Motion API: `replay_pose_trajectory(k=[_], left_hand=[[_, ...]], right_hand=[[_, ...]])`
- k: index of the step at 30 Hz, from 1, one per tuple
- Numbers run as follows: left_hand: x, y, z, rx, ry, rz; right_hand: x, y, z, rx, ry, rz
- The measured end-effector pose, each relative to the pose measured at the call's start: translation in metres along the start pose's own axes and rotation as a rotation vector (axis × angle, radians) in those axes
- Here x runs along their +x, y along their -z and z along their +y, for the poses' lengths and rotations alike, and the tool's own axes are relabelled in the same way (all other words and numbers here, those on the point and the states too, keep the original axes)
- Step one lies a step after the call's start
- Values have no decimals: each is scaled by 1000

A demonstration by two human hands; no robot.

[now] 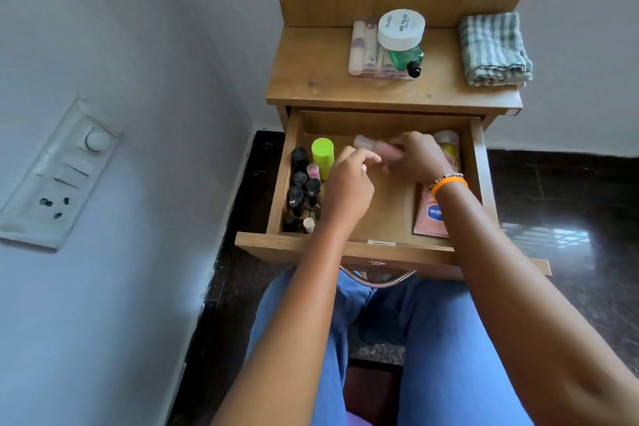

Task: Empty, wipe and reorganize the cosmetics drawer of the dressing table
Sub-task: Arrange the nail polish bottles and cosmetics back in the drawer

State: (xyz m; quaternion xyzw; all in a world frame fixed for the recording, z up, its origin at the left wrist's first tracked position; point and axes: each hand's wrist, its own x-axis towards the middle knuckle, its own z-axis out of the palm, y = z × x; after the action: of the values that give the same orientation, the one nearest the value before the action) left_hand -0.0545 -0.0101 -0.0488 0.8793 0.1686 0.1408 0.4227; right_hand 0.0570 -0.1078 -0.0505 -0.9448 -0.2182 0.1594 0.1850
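Over the open drawer (479,162), the right hand (416,157) grips a pink tube (375,146) lying crosswise, cap leftward; the left hand (349,183) hovers beside it, fingers loosely curled, holding nothing.

Pink tube (377,146) blurred in right hand (416,157)

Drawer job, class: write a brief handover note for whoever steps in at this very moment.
Right hand grips a pink tube over the drawer. Left hand hovers beside it, holding nothing.
In the drawer: dark bottles and a green can at left, a yellow bottle and a pink sachet at right.
On the tabletop: a pack, a jar, a cloth.
Left: sort the rest.
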Motion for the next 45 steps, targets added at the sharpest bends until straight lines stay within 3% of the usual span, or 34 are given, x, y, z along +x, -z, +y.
replay_pose_trajectory(k=[5,9,13,17,19,27,30,34,38,45], left_hand=[[12,-21,-10,210,-20,-206],[22,-31,-3,387,2,-365],[34,-40,3,512,46,-481],[31,-50,-8,462,-12,-372],[31,-50,-11,414,-25,-320],[31,-37,-5,225,-65,-227],[27,-29,-3,180,-12,-222],[21,-21,1,121,75,-152],[10,-25,5,145,165,-79],[6,-28,1,273,151,-131]], right_hand=[[14,-4,12,184,13,127],[8,2,19,154,13,201],[-10,22,10,238,11,453],[-13,52,-18,407,181,751],[1,67,-32,417,188,822],[73,80,-51,177,-46,585],[76,81,-49,151,-52,699],[35,82,-44,328,90,847],[-28,53,-25,316,224,668],[-37,-4,20,-77,86,60]])
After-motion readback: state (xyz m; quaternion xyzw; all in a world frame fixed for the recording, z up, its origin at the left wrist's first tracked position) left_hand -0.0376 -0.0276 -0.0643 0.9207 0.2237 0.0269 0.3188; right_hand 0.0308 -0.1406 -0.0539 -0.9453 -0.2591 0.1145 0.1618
